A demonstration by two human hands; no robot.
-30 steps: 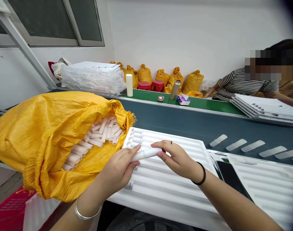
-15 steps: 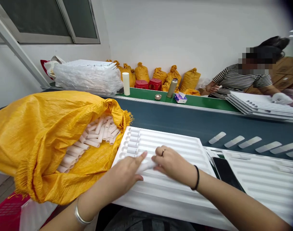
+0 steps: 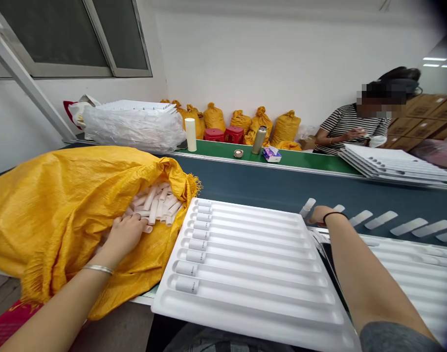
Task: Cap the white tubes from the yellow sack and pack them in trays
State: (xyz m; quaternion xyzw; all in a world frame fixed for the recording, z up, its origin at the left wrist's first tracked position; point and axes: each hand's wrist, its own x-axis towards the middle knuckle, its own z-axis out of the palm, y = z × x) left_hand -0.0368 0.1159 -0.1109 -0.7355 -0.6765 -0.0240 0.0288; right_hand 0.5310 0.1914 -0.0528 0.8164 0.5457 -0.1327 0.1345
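Observation:
My left hand [image 3: 125, 234] reaches into the open yellow sack [image 3: 55, 210], its fingers curled over the loose white tubes [image 3: 155, 203] inside. A white grooved tray [image 3: 263, 274] lies in front of me, and several short tubes [image 3: 194, 242] sit at the left ends of its grooves. My right hand [image 3: 320, 214] is stretched past the tray's far right corner onto the dark conveyor belt [image 3: 253, 188]. Its fingers are mostly hidden and closed on a small white piece [image 3: 307, 206] that sticks up beside them.
A row of white pieces [image 3: 409, 226] lies on the belt. A second grooved tray [image 3: 417, 278] sits at the right. On the green shelf stand a white bottle [image 3: 190, 134], a flask [image 3: 258, 139] and a tissue box [image 3: 271, 155]. A person in stripes [image 3: 350, 128] works behind stacked trays [image 3: 392, 164].
Both hands pressed a white tube into the tray, then parted. The left went into the sack; the right moved out to the belt with a small white piece.

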